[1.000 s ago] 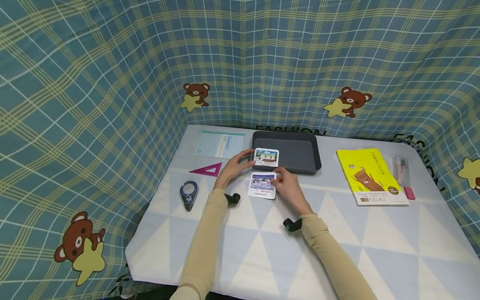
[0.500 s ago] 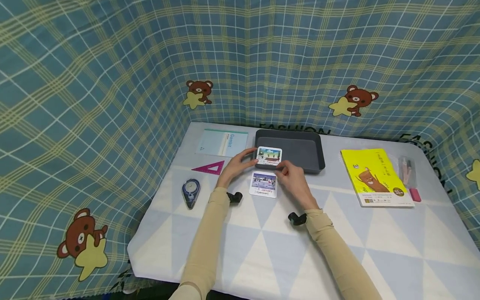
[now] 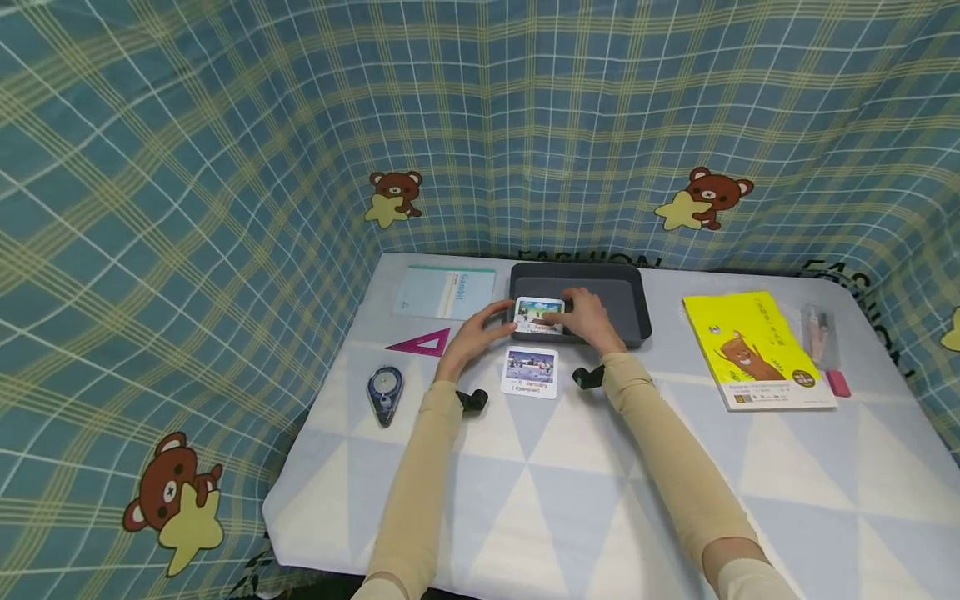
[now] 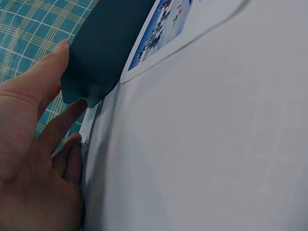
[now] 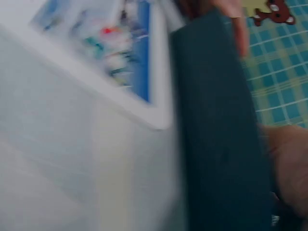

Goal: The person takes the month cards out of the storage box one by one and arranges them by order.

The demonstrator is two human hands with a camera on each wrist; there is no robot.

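A dark grey tray [image 3: 600, 333] stands at the back of the table. In its front left part lies a white picture card marked February [image 3: 528, 310]. My left hand [image 3: 471, 340] is at the tray's front left corner, its thumb and fingers touching the wall with fingers loosely extended. In the left wrist view the left hand [image 4: 43, 125] lies beside the tray wall [image 4: 101, 53]. My right hand [image 3: 591, 321] reaches over the front rim, a digit on the card's right part; the rest of its grip is hidden. A January card [image 3: 529, 372] lies in front of the tray.
Left of the tray are a pale blue notebook [image 3: 431, 292], a magenta set square [image 3: 420, 342] and a blue correction tape [image 3: 386, 392]. At the right lie a yellow book [image 3: 735, 333], a clear pouch [image 3: 819, 337] and a pink eraser [image 3: 837, 383].
My right hand has moved from the January card's upper right edge forward over the tray rim onto the February card. The left hand stays at the tray corner. Both cards keep their places.
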